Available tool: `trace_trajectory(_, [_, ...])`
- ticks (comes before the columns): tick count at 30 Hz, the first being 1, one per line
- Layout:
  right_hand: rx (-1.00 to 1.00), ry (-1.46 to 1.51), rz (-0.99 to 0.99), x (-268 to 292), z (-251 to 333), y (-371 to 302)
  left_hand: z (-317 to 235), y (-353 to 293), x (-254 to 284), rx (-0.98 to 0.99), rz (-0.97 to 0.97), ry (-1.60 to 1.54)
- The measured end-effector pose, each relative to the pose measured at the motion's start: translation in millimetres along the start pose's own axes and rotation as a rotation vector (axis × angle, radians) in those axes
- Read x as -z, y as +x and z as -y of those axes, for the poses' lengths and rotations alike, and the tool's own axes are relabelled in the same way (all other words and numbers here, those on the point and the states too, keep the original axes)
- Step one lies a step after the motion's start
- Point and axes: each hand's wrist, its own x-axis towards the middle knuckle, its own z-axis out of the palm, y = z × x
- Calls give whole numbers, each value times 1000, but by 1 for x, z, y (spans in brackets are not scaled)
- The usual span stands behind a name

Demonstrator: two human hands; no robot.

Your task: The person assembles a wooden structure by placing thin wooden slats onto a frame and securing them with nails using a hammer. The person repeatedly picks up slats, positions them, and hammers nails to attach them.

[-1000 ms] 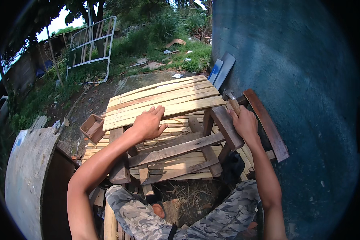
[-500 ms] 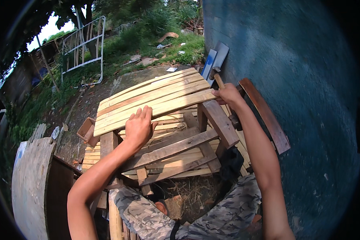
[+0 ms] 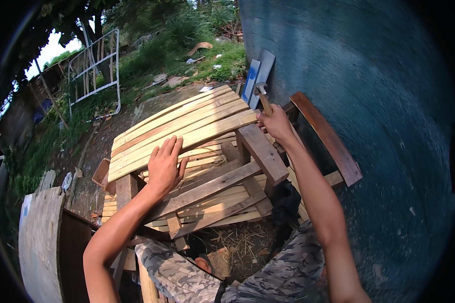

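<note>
My left hand (image 3: 164, 164) lies flat with fingers outstretched on the nearest of several pale wooden slats (image 3: 184, 121). These slats sit side by side as the top of a small wooden frame with dark, weathered legs and rails (image 3: 264, 151). At the slats' right end, my right hand (image 3: 278, 123) is closed around the wooden handle of a hammer (image 3: 266, 105). The hammer stands roughly upright, its metal head above my fist. My right fingertips are close to the end of the nearest slat; whether they touch it I cannot tell.
A blue-green wall (image 3: 389, 126) rises on the right, with a brown board (image 3: 326, 136) beside it. Two flat blue-and-grey pieces (image 3: 258, 78) lean at the wall's far end. A worn wooden panel (image 3: 38, 237) stands at left. More pale slats lie under the frame.
The whole view has shifted, moving the frame and both hands slightly left in the picture. The hammer head shows more plainly above my right fist. My left hand stays on the slats.
</note>
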Motion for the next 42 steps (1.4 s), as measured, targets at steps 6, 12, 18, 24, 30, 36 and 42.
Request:
trace_trajectory(6, [87, -289, -50, -1, 6, -3, -2, 16, 7, -44, 6, -86])
trace_trajectory(12, [105, -296, -51, 0, 3, -2, -23, 32, -18, 55, 108, 191])
trace_trajectory(18, [132, -470, -100, 0, -5, 5, -18, 41, -32, 85, 183, 322])
trace_trajectory(24, [75, -280, -274, 21, -3, 7, -36, 28, -3, 116, 145, 182])
trace_trajectory(30, [-124, -85, -166, 71, -29, -68, -90, 5, 20, 375, 228, -41])
trace_trajectory(36, [-386, 269, -181, 50, -99, -139, -137, -85, 26, 452, -329, -596])
trace_trajectory(42, [-237, 261, -129, 39, -126, -128, -182, -166, 23, 1060, -574, -1050])
